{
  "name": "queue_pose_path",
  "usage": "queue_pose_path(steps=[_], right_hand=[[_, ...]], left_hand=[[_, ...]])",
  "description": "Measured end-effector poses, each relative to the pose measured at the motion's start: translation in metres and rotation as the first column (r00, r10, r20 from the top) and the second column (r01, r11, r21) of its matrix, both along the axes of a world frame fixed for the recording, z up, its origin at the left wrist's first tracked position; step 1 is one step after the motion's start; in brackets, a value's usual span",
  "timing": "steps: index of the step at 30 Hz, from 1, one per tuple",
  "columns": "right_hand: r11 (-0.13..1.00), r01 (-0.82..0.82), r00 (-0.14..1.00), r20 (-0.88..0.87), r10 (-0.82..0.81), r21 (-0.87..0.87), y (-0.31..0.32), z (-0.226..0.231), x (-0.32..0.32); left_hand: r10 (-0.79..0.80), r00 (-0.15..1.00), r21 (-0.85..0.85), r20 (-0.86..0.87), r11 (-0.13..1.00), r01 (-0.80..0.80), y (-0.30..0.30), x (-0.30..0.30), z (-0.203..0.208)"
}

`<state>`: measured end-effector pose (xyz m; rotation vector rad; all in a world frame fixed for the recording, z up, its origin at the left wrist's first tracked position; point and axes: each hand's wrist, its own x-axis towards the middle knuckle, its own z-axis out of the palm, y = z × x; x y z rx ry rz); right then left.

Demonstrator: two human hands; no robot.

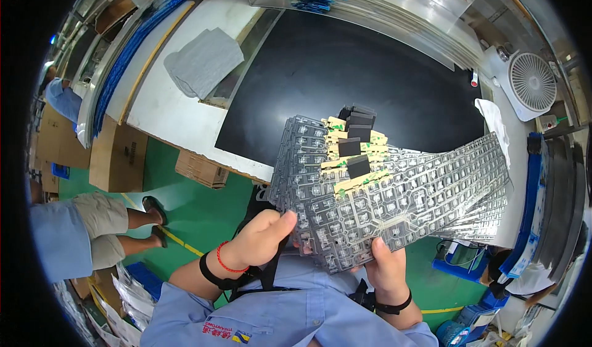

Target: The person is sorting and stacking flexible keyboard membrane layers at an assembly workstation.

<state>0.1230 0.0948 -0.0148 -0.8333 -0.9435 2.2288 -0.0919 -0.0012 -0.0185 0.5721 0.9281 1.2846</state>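
Note:
Fanned out between my hands is a stack of keyboard membrane sheets, dark and translucent with rows of key cells and traces. Cream adhesive strips with green marks and black tabs stick out along the upper side of the fan. My left hand grips the stack's lower left edge, thumb on top. At the bottom edge, my right hand pinches the sheets with its thumb over the front one. The fingers under the stack are mostly hidden. The fan's right end spreads over the table's right side.
A black mat covers much of the white table. On the table lies a grey cloth; a white fan stands at the far right. Clear panels line the back. Another person stands at the left near cardboard boxes.

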Motion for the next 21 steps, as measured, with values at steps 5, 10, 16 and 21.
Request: queue_pose_path(steps=[5,10,16,21], right_hand=[[0.990,0.094,0.994,0.044,-0.098,0.102,-0.004,-0.003,-0.006],[0.977,0.123,0.989,0.054,-0.134,0.173,-0.005,-0.005,-0.001],[0.964,0.164,0.985,0.025,-0.173,0.207,-0.005,0.000,0.003],[0.959,0.192,0.981,-0.008,-0.195,0.210,-0.005,-0.003,0.004]], left_hand=[[-0.066,0.961,-0.015,-0.270,0.998,0.064,0.001,0.001,0.008],[-0.023,0.984,0.000,-0.179,1.000,0.023,0.006,0.006,0.016],[-0.076,0.997,-0.002,-0.027,0.997,0.076,-0.001,-0.003,-0.001],[-0.027,0.992,-0.048,-0.121,0.999,0.021,0.002,0.007,0.013]])
